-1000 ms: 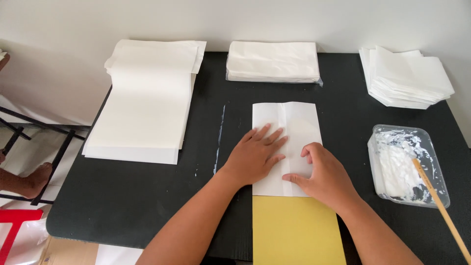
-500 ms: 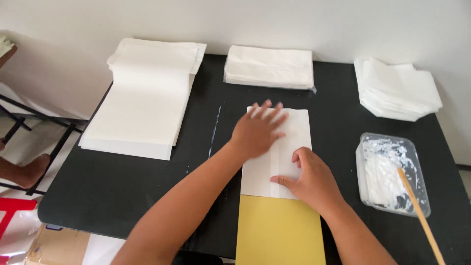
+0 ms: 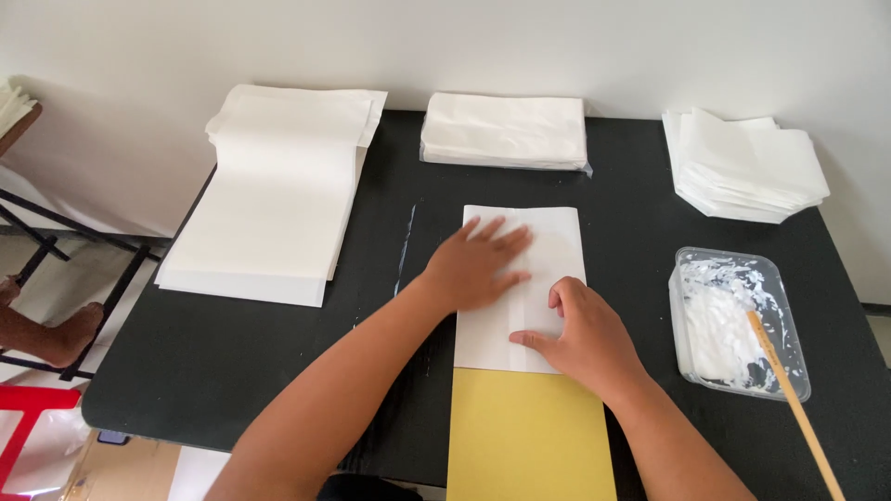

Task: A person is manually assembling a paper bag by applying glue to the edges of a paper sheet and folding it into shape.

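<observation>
Pressing 2 hands (image 3: 529, 297) on 1 folded white sheet (image 3: 548, 237), 3 paper stacks (image 3: 278, 195) around.

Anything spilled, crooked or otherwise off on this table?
A thin white streak smears the black table left of the folded white sheet, likely paste. The right-hand paper stack is fanned unevenly. Otherwise tidy.

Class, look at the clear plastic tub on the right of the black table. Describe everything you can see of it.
The clear, rectangular plastic tub with rounded corners sits upright and lidless near the right edge of the black table. White paste smears its floor and walls. A thin wooden stick rests with one end in the paste and leans out over the tub's near rim toward the camera. Neither hand touches it; the right hand is nearest.
</observation>
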